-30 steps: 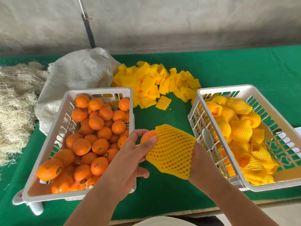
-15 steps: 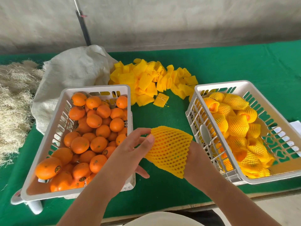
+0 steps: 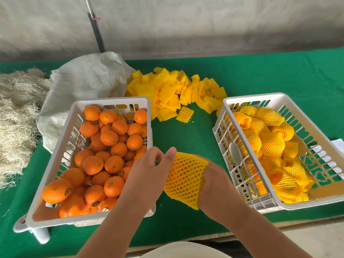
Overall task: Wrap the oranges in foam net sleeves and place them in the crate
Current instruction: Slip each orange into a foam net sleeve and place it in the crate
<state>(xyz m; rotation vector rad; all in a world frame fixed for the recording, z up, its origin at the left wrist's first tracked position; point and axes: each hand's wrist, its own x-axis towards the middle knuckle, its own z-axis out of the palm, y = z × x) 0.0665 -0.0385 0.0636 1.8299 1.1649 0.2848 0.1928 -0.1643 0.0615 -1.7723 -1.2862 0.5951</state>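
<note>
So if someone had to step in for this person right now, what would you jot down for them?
Left hand: fingertips pinch the near edge of the foam net sleeve.
Right hand: grips the sleeve's other end; the orange inside is hidden.
Left crate: full of bare oranges.
Right crate: holds a pile of wrapped oranges.
Spare sleeves lie heaped on the green table behind the crates.
Done: many oranges wrapped.
Left: finish this one, put it in the right crate, then wrap the rest.

Both hands (image 3: 147, 175) (image 3: 214, 181) meet, fingers (image 3: 170, 152) curled.
</note>
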